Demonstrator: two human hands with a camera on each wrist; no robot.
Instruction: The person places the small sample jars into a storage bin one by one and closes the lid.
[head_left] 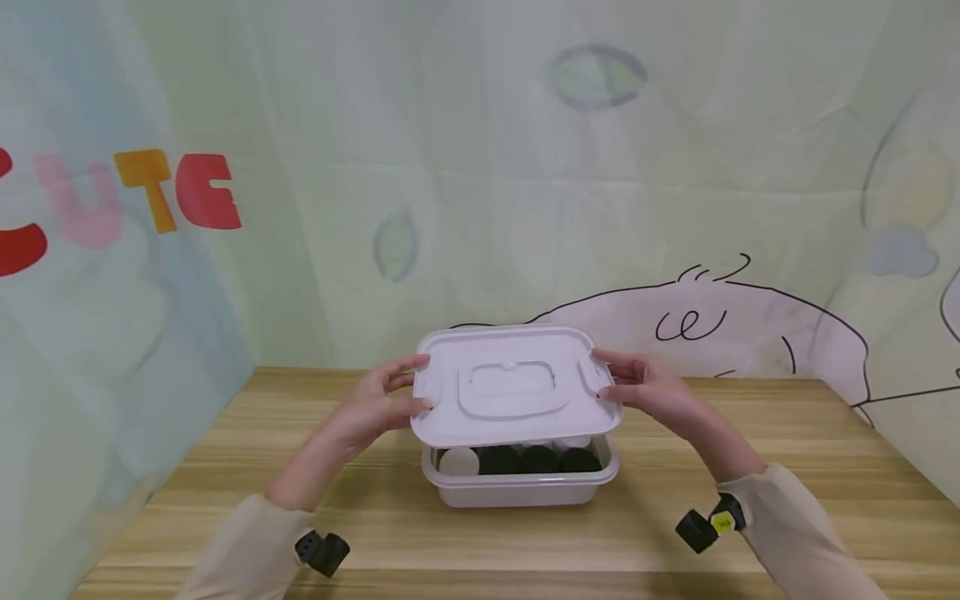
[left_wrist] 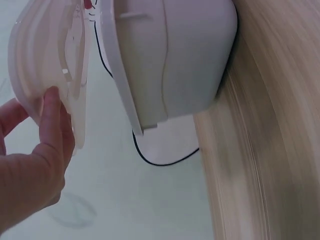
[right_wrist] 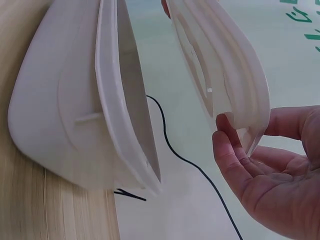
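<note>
A white plastic lid (head_left: 510, 429) is held up by both hands above a white storage box (head_left: 517, 496), with a gap between lid and box rim. My left hand (head_left: 378, 400) grips the lid's left end, thumb and fingers at its edge. At the opposite end my right hand (head_left: 648, 387) grips the lid the same way. Inside the box a white round-topped item (head_left: 459, 462) and several dark round-topped items (head_left: 540, 460) show along the front; the lid hides much of the rest. Both wrist views show the lid's underside (left_wrist: 47, 60) apart from the box wall (right_wrist: 55, 100).
The box stands on a wood-grain table (head_left: 360, 533). Behind it hangs a pale green printed curtain (head_left: 480, 167) with coloured letters at the left and a line drawing at the right. Black wrist devices (head_left: 322, 552) sit on both sleeves.
</note>
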